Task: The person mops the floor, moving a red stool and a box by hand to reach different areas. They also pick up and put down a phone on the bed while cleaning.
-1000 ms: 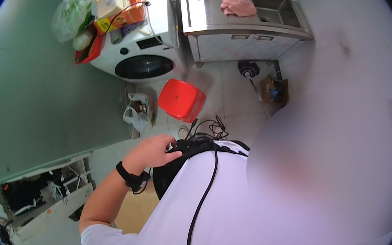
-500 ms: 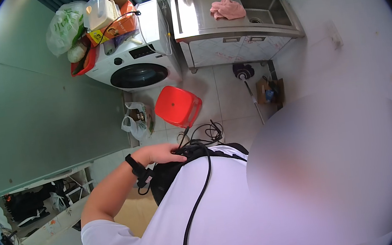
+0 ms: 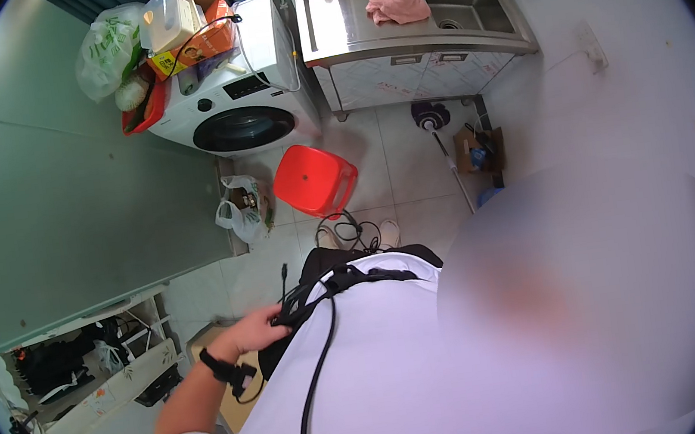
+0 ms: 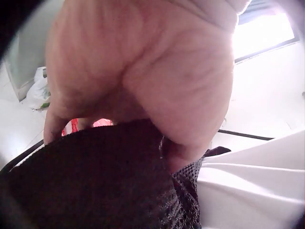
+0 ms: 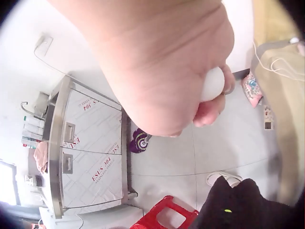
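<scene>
My left hand (image 3: 256,332) is at the left side of the waist, beside a black cable (image 3: 320,363) that runs down over the white shirt (image 3: 398,349). In the left wrist view, the thumb and fingers grip black mesh-textured fabric (image 4: 95,181), with the fingertips hidden behind it. A loose cable end sticks up past this hand in the head view. My right hand (image 5: 167,71) is raised in the right wrist view, fingers curled round a smooth white rounded object (image 5: 213,83); I cannot tell its kind. A blurred patch covers the right side of the head view.
A red stool (image 3: 312,178) stands ahead, with looped cable on the floor by the feet. Behind it are a washing machine (image 3: 251,99) and a steel sink counter (image 3: 350,21). A mop (image 3: 448,152), a cardboard box (image 3: 478,149) and a white plastic bag (image 3: 242,217) sit on the floor.
My left hand has moved from the front of the waist back to the left side, along with black fabric and cable. Both feet now show beyond the waist.
</scene>
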Action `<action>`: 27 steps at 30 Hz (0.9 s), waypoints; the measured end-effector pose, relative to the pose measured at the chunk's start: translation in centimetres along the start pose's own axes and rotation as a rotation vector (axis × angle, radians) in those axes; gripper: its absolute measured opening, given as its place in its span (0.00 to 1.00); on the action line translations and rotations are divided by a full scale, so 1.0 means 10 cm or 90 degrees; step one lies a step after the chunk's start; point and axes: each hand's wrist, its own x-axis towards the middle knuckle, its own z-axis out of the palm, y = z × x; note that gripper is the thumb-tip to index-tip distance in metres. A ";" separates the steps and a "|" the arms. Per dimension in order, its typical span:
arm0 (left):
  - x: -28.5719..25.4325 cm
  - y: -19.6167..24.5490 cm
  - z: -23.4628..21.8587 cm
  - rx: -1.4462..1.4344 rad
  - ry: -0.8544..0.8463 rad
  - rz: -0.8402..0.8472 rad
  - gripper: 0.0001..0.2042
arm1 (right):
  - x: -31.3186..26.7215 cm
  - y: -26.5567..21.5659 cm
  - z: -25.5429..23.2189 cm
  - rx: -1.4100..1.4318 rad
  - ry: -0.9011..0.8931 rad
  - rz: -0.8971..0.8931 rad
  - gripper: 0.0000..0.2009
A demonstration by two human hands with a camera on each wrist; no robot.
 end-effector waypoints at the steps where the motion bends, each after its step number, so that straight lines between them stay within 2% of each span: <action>1: -0.11 0.00 0.09 -0.065 0.029 0.007 0.17 | -0.04 -0.09 -0.06 0.054 -0.007 0.032 0.18; 2: -0.18 -0.06 0.16 -0.104 0.037 -0.015 0.18 | -0.04 -0.10 -0.10 0.054 -0.008 0.034 0.18; 4: -0.25 -0.34 0.35 -0.163 0.101 0.027 0.17 | -0.02 -0.16 -0.20 0.068 -0.034 0.047 0.14; 6: -0.40 -0.37 0.52 -0.214 0.129 -0.011 0.17 | -0.05 -0.31 -0.35 0.118 -0.047 0.076 0.14; 7: -0.40 -0.65 0.61 -0.267 0.121 0.002 0.16 | -0.12 -0.44 -0.44 0.135 -0.049 0.089 0.13; 9: -0.56 -0.45 0.72 -0.315 0.160 -0.041 0.17 | -0.08 -0.53 -0.53 0.158 -0.062 0.099 0.13; 10: -0.68 -0.08 0.74 -0.355 0.200 -0.046 0.17 | -0.06 -0.54 -0.55 0.157 -0.061 0.103 0.13; 12: -0.70 0.01 0.74 -0.404 0.203 -0.080 0.19 | -0.04 -0.56 -0.55 0.160 -0.104 0.165 0.12; 13: -0.70 0.02 0.75 -0.453 0.207 -0.117 0.20 | -0.09 -0.56 -0.49 0.157 -0.104 0.171 0.12; 14: -0.59 -0.20 0.75 -0.453 0.203 -0.117 0.20 | -0.14 -0.57 -0.40 0.131 -0.089 0.130 0.12; 15: -0.41 -0.60 0.72 -0.414 0.114 -0.043 0.22 | -0.15 -0.54 -0.36 0.104 -0.071 0.087 0.11; 16: -0.32 -0.74 0.63 -0.372 0.028 0.036 0.23 | -0.10 -0.42 -0.24 0.073 -0.072 0.064 0.11; 17: -0.27 -0.87 0.51 -0.370 0.029 0.048 0.23 | -0.05 -0.30 -0.12 0.015 -0.039 0.057 0.14; 18: -0.24 -0.87 0.37 -0.344 -0.038 0.052 0.23 | 0.11 0.06 0.13 -0.054 0.047 -0.052 0.15; 19: -0.23 -0.86 0.26 -0.319 -0.104 0.054 0.23 | -0.30 -0.34 0.05 -0.077 0.023 -0.001 0.15; 20: -0.21 -0.82 0.10 -0.315 -0.105 0.059 0.23 | -0.70 -0.69 -0.02 0.028 -0.015 0.078 0.16; 21: -0.17 -0.76 -0.08 -0.289 -0.051 0.032 0.23 | -0.33 -0.01 0.36 -0.024 -0.006 0.020 0.16; 22: -0.14 -0.74 -0.20 -0.265 0.003 0.005 0.24 | -0.36 0.14 0.45 -0.107 -0.025 0.021 0.17; 23: -0.11 -0.78 -0.30 -0.259 0.000 0.007 0.24 | -0.48 0.25 0.49 -0.027 -0.047 0.025 0.17; 25: 0.08 -0.94 -0.42 -0.239 0.266 0.047 0.24 | -0.74 0.58 0.57 -0.034 0.072 -0.126 0.14; 26: 0.17 -0.99 -0.47 -0.236 0.263 0.051 0.24 | -0.92 0.69 0.52 -0.066 0.039 -0.072 0.15; 27: 0.26 -1.05 -0.51 -0.439 0.295 0.035 0.21 | -1.12 0.75 0.42 -0.099 0.007 -0.021 0.16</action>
